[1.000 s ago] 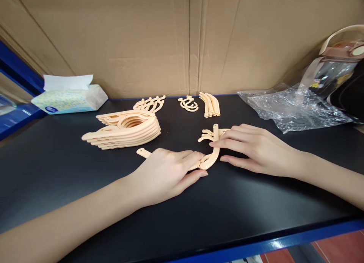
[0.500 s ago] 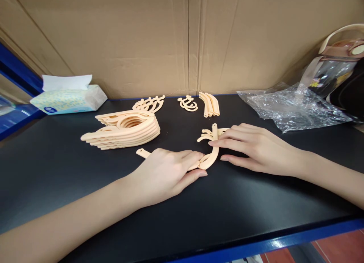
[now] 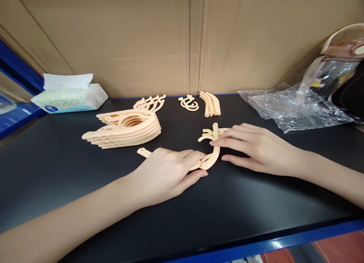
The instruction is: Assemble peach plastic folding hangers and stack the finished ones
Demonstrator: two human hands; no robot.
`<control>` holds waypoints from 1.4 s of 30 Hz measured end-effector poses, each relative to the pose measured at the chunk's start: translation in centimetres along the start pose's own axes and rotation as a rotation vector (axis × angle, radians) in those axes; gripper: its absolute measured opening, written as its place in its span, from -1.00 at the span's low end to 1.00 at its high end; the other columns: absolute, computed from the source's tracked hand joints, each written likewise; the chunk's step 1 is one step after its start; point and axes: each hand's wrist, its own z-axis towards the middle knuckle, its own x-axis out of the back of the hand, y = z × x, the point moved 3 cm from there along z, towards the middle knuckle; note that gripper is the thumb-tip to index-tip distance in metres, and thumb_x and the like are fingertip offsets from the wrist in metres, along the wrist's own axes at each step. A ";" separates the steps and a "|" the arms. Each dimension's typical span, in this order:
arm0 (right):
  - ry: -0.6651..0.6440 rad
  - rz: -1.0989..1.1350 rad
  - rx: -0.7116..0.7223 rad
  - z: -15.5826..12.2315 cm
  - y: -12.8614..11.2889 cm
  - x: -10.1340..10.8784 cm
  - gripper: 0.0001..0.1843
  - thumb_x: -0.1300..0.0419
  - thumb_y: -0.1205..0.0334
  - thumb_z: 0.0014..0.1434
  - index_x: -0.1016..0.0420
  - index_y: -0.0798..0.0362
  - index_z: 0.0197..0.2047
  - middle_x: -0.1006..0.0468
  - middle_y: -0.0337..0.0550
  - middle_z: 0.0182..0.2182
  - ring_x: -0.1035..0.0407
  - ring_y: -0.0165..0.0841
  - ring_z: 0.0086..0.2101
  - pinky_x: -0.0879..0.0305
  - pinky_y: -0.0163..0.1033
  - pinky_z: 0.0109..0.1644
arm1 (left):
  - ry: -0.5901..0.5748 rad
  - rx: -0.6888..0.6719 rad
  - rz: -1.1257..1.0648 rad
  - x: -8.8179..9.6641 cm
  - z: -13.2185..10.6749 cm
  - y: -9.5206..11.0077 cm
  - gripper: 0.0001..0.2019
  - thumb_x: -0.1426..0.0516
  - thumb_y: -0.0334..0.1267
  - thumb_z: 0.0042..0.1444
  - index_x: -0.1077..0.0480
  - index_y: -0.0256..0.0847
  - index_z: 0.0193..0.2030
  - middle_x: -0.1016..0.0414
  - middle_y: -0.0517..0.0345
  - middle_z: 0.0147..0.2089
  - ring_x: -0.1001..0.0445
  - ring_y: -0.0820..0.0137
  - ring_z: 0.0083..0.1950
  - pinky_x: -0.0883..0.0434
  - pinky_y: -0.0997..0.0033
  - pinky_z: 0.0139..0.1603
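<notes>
My left hand (image 3: 167, 172) lies on the black table (image 3: 85, 179), fingers and thumb closed around a straight peach plastic hanger arm (image 3: 143, 152) whose end sticks out behind the hand. A curved peach arm (image 3: 214, 155) meets that piece at my fingertips. My right hand (image 3: 256, 147) rests flat with its fingers stretched. Its index fingertip touches the curved arm, and the hand partly covers a few small peach hook pieces (image 3: 207, 134).
A stack of peach hangers (image 3: 125, 132) sits to the left. Loose hooks (image 3: 150, 102), another hook (image 3: 188, 103) and curved bars (image 3: 210, 103) lie by the cardboard wall (image 3: 159, 39). A tissue pack (image 3: 68, 98) is far left; a crumpled plastic bag (image 3: 292, 107) and a bottle (image 3: 338, 65) are on the right.
</notes>
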 end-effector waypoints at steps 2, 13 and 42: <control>0.002 -0.003 0.003 0.0 0.0 0.0 -0.68 -0.04 0.17 0.39 -0.46 0.12 0.09 -0.55 0.03 0.00 -0.42 -0.25 -0.18 -0.35 -0.12 -0.12 | -0.005 0.001 -0.003 0.0 0.0 0.0 -0.81 -0.03 -0.15 0.38 -0.39 -0.17 -0.05 -0.59 0.28 -0.26 -0.55 0.39 -0.44 -0.22 0.44 -0.54; -0.006 0.016 0.005 -0.1 0.0 0.1 -0.65 -0.06 0.19 0.38 -0.40 0.09 0.17 -0.53 0.01 0.03 -0.45 -0.24 -0.14 -0.38 -0.12 -0.08 | -0.057 0.040 -0.026 -0.1 0.0 -0.1 -0.78 -0.03 -0.16 0.38 -0.37 -0.16 0.05 -0.60 0.29 -0.19 -0.59 0.35 -0.37 -0.32 0.41 -0.48; -0.044 0.009 -0.037 -0.5 0.5 0.0 -0.64 -0.02 0.15 0.40 -0.39 0.06 0.18 -0.50 -0.03 0.09 -0.46 -0.20 -0.05 -0.40 -0.08 -0.01 | -0.093 0.050 -0.029 -0.3 -0.2 -0.2 -0.75 -0.01 -0.16 0.39 -0.36 -0.15 0.09 -0.60 0.27 -0.14 -0.61 0.35 -0.32 -0.37 0.40 -0.44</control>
